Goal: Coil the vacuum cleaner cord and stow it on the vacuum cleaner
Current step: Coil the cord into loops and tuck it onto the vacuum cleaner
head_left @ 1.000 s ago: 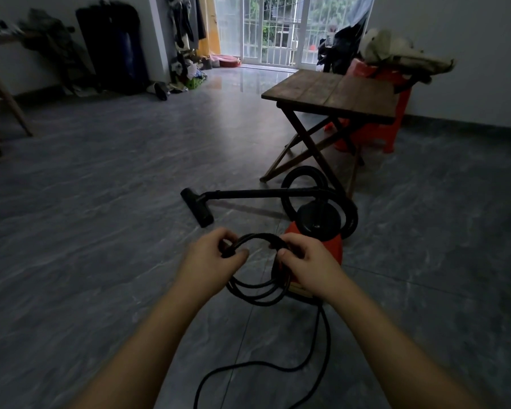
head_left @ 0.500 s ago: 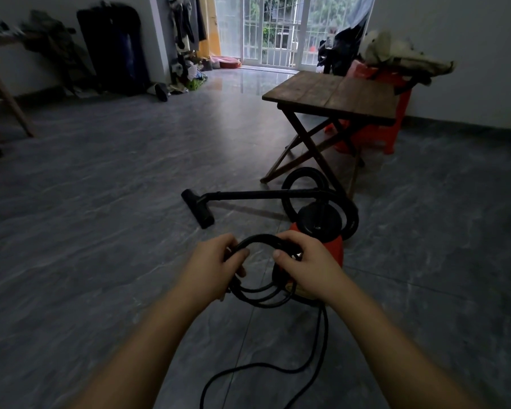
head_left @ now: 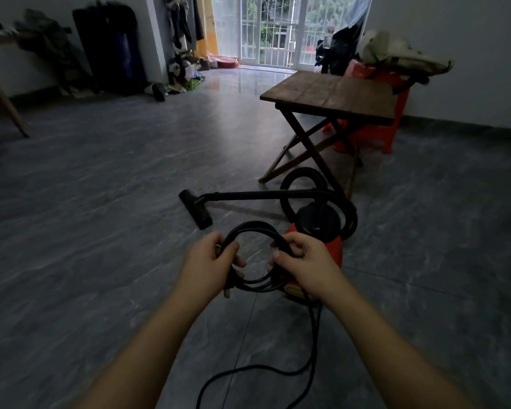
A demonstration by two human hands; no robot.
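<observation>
Black cord (head_left: 251, 225), wound into several loops, hangs between the two hands just below the middle of the frame. The left hand (head_left: 208, 261) grips the coil's left side, fingers curled round the strands and thumb on top; the plug (head_left: 228, 290) pokes out below this hand. The right hand (head_left: 306, 262) grips the coil's right side, thumb and fingers closed round the loops. From the coil's lower right a loose length drops past the right wrist, curves over the grey floor (head_left: 101, 202) and runs out of the bottom edge. Just behind the right hand stands the vacuum (head_left: 335, 246), a red drum with a black top, right of centre. Its hose (head_left: 351, 215) loops around it, and the wand (head_left: 248, 195) runs left above the floor to a nozzle (head_left: 196, 208). A wooden folding table (head_left: 328, 94) stands behind the vacuum in the upper right, with a red stool (head_left: 375, 134) beyond it. A barred glass door (head_left: 266, 28) lets in light at top centre, and dark clothes (head_left: 109, 39) hang along the wall in the upper left.
</observation>
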